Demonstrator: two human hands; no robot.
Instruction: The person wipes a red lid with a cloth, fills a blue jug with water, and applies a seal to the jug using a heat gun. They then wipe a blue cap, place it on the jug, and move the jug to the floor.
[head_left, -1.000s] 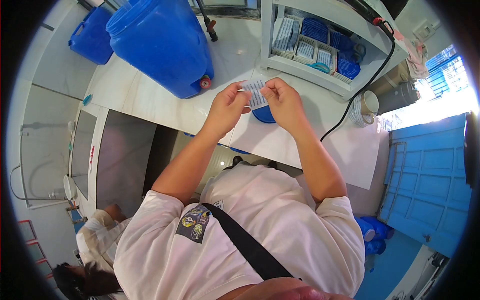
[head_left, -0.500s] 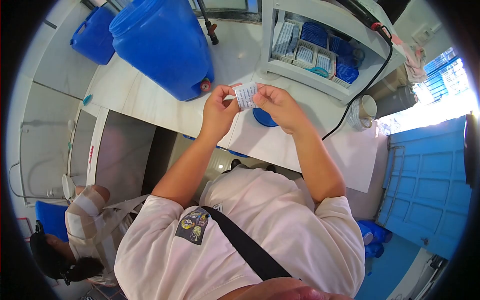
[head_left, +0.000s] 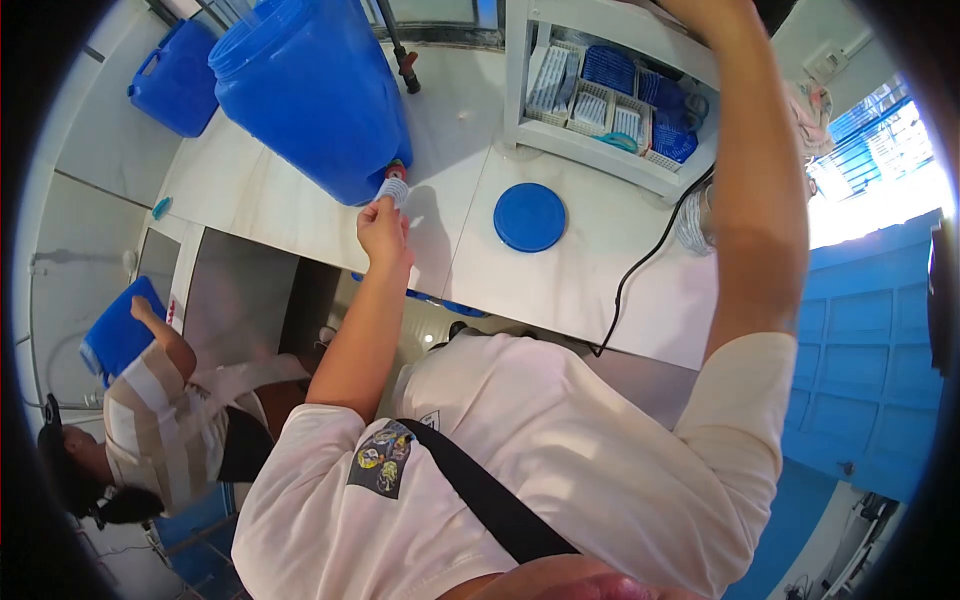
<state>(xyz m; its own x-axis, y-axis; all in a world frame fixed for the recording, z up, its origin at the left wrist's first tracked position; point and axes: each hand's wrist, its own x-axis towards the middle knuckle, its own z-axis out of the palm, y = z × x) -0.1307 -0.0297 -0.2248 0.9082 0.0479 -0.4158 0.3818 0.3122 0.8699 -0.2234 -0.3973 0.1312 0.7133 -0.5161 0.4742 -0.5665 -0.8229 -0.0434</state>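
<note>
My left hand point(head_left: 383, 232) pinches a small white printed label point(head_left: 394, 191). The label sits right at the red-ringed spout point(head_left: 397, 171) low on a big blue plastic container point(head_left: 310, 100). My right hand point(head_left: 705, 15) is stretched up to the top of the white cabinet point(head_left: 612, 162), at the upper edge of the view. Its fingers are cut off by the frame, so I cannot tell what they hold. A black cable point(head_left: 640, 265) runs down from that side across the counter. Between my arms a round blue lid point(head_left: 530, 217) lies flat on the white counter point(head_left: 450, 130).
Baskets of printed labels and blue packs point(head_left: 610, 68) fill the cabinet shelf. A smaller blue jug point(head_left: 178, 80) stands at the far left. Below it, a co-worker point(head_left: 150, 410) holds another blue jug point(head_left: 125, 325). At right is a blue panelled door point(head_left: 850, 350).
The label has gone from between both hands to the spout, in my left hand. My right hand has let go of it and risen to the cabinet top. The cable has shifted left.
</note>
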